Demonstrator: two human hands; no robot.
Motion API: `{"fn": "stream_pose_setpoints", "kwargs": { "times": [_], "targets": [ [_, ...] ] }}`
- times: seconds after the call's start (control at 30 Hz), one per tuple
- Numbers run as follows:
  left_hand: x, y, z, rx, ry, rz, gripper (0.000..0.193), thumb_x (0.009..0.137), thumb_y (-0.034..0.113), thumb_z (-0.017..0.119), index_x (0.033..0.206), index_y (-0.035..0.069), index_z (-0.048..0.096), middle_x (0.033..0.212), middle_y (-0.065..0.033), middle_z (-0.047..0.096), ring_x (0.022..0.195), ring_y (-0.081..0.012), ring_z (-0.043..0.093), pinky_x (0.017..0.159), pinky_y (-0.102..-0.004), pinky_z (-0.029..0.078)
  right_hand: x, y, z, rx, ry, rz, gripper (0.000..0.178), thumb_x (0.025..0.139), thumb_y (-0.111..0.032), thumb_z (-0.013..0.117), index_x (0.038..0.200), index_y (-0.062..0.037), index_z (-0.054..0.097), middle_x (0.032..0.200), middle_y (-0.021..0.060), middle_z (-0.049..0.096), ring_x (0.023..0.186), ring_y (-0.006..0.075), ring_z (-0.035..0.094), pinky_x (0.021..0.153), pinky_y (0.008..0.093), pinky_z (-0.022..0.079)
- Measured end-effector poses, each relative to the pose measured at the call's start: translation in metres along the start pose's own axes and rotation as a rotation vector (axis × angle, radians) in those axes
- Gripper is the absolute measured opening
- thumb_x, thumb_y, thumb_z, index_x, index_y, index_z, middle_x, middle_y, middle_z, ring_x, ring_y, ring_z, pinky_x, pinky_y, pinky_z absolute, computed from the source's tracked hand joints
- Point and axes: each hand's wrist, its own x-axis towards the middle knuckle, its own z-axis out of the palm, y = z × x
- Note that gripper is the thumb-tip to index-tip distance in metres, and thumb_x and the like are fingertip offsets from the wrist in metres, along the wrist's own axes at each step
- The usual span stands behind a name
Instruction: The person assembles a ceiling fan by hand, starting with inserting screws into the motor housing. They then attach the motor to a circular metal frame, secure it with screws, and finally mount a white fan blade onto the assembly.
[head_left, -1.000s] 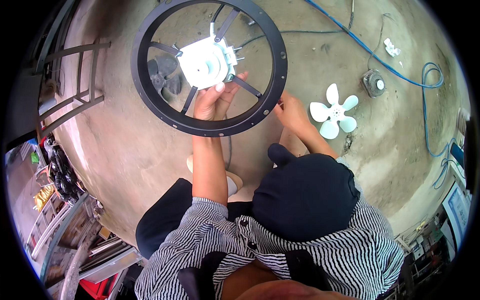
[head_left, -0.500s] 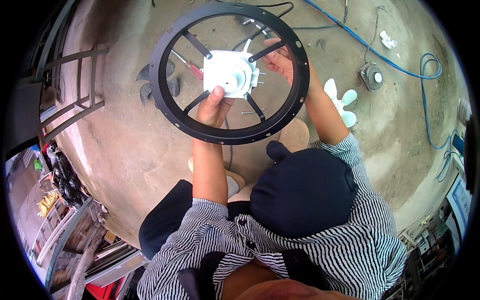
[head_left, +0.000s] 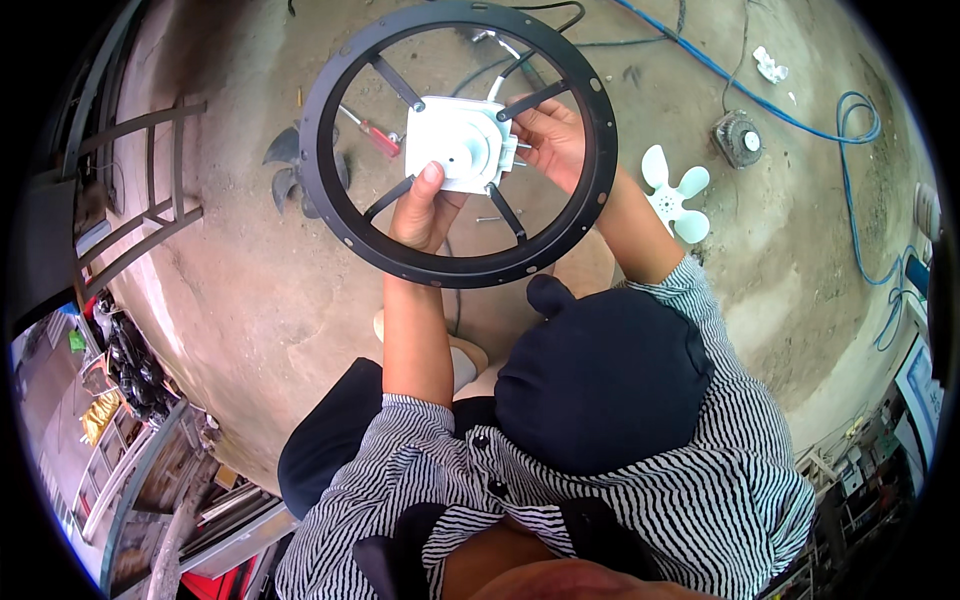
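Observation:
A white fan motor sits in the middle of a black round frame, joined to it by four spokes. My left hand grips the motor from below, thumb pressed on its front face, and bears the frame off the ground. At the motor's right side my right hand has its fingers bent together beside a small white connector with metal pins. What those fingertips pinch, if anything, is too small to make out. A cable with a white end leads up from the motor.
On the floor lie a white fan blade, a dark fan blade, a red-handled screwdriver, a second motor and a screw. Blue cable runs along the right. A metal rack stands at left.
My right hand has come leftward and a little down, from near the frame's upper right spoke to the motor's connector side. My left hand keeps its grip.

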Motion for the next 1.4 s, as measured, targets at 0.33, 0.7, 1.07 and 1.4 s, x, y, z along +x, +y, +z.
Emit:
{"fn": "stream_pose_setpoints", "kwargs": {
  "times": [0.33, 0.7, 1.07, 1.4],
  "targets": [
    [0.000, 0.000, -0.001, -0.005, -0.040, -0.022, 0.085, 0.084, 0.052, 0.076, 0.139, -0.005, 0.045, 0.127, -0.0167, 0.062, 0.114, -0.0268, 0.065, 0.100, -0.0431, 0.055, 0.008, 0.004, -0.012, 0.146, -0.133, 0.099, 0.010, 0.094, -0.016, 0.073, 0.101, -0.0088, 0.071, 0.093, -0.0016, 0.071, 0.084, 0.0060, 0.065, 0.070, 0.0185, 0.053],
    [-0.001, 0.000, 0.001, -0.009, -0.033, -0.027, 0.085, 0.086, 0.050, 0.076, 0.142, -0.004, 0.041, 0.129, -0.0169, 0.060, 0.116, -0.0270, 0.064, 0.102, -0.0449, 0.054, 0.005, 0.001, -0.014, 0.017, -0.014, 0.095, 0.018, 0.094, -0.027, 0.073, 0.098, -0.0127, 0.064, 0.081, -0.0061, 0.062, 0.072, 0.0055, 0.054, 0.072, 0.0229, 0.047],
    [0.000, -0.004, -0.010, 0.067, -0.034, -0.053, 0.090, 0.085, 0.054, 0.075, 0.145, -0.001, 0.037, 0.136, -0.0185, 0.055, 0.121, -0.0322, 0.061, 0.101, -0.0529, 0.054, -0.004, -0.002, 0.008, 0.133, 0.007, 0.166, 0.020, 0.097, -0.025, 0.070, 0.107, -0.0078, 0.067, 0.098, -0.0015, 0.069, 0.083, 0.0071, 0.064, 0.075, 0.0221, 0.053],
    [0.001, -0.004, -0.009, 0.029, -0.034, -0.068, 0.078, 0.090, 0.047, 0.072, 0.142, -0.003, 0.042, 0.131, -0.0160, 0.060, 0.118, -0.0263, 0.063, 0.107, -0.0425, 0.049, -0.007, 0.002, -0.014, 0.088, -0.170, 0.121, 0.020, 0.102, -0.019, 0.059, 0.113, -0.0045, 0.068, 0.109, 0.0042, 0.070, 0.103, 0.0143, 0.066, 0.087, 0.0286, 0.055]
  ]
}}
